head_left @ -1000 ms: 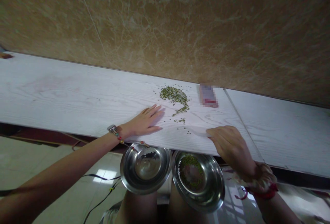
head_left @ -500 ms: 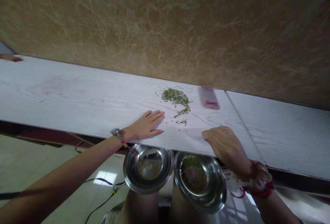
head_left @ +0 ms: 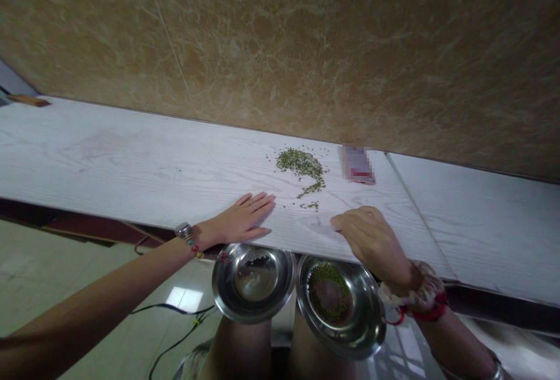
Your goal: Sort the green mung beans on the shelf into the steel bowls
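The left hand (head_left: 238, 220) lies flat and open with nothing in it on the white wood-grained surface (head_left: 131, 164), left of the frame's centre, while the right hand (head_left: 370, 237), right of centre, pinches a thin, pale, translucent sheet (head_left: 317, 222) in closed fingers. Small green beans (head_left: 301, 162) lie scattered mid-frame, and more sit in a round, shiny steel bowl (head_left: 367, 322) at lower centre-right

Right hand (head_left: 370, 241) and sheet (head_left: 320, 222) moved leftward, left hand (head_left: 238, 220) drawn back
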Available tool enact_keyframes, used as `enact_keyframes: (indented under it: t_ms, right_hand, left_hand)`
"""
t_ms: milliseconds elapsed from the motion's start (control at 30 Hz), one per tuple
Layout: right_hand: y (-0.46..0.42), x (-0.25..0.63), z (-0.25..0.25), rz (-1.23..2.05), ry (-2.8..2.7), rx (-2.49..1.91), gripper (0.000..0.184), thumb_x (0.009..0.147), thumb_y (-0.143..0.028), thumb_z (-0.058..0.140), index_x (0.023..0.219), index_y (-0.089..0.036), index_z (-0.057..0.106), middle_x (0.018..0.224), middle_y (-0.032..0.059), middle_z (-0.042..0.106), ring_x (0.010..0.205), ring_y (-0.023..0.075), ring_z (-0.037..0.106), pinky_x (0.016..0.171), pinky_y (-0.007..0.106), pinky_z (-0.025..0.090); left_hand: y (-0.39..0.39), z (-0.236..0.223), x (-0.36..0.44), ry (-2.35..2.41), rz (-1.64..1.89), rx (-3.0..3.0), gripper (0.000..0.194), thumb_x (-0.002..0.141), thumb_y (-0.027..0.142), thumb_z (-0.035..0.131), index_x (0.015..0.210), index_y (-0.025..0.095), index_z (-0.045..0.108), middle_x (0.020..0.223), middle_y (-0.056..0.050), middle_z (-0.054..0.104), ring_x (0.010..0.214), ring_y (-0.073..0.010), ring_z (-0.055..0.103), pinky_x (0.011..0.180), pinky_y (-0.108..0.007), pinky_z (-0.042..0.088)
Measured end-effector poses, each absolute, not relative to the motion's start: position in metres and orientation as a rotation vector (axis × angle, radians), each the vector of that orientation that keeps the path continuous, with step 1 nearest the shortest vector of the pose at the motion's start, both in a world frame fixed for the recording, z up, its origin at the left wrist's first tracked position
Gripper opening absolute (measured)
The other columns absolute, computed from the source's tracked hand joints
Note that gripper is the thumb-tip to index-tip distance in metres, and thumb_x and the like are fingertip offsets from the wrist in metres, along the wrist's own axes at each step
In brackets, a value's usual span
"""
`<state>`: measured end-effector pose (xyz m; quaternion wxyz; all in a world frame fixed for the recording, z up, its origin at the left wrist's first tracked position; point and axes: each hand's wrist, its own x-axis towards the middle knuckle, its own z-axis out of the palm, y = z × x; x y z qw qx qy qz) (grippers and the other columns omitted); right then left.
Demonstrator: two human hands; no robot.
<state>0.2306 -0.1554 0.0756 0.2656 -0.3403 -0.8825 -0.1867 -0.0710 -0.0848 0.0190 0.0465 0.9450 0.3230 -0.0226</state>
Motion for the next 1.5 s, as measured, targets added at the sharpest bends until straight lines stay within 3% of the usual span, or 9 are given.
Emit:
enact_keyframes:
  t_ms: [567, 1500]
  right_hand:
    - [-0.166, 0.246, 0.076, -0.239, -2.442, -0.845, 0.019, 0.093, -0.013, 0.043, 0.091, -0.019, 0.061, 0.080, 0.0015, 0.071, 0.077, 0.0132, 0.062, 0.078, 0.031, 0.041]
    - [-0.160, 0.226, 0.079, -0.128, -2.478, -0.730, 0.020, 0.094, -0.015, 0.044, 0.095, -0.020, 0.064, 0.086, 0.0011, 0.072, 0.084, 0.0127, 0.063, 0.082, 0.031, 0.042]
  left_hand:
    - [-0.098, 0.004, -0.050, 1.189, 0.021, 2.869, 0.077, 0.093, 0.066, 0.022, 0.144, 0.008, 0.025, 0.154, -0.023, 0.023, 0.144, -0.0337, 0.020, 0.114, -0.049, 0.020]
    - [-0.097, 0.009, -0.048, 1.200, 0.021, 2.812, 0.082, 0.091, 0.067, 0.027, 0.145, 0.006, 0.024, 0.153, -0.024, 0.027, 0.142, -0.0348, 0.023, 0.113, -0.048, 0.019]
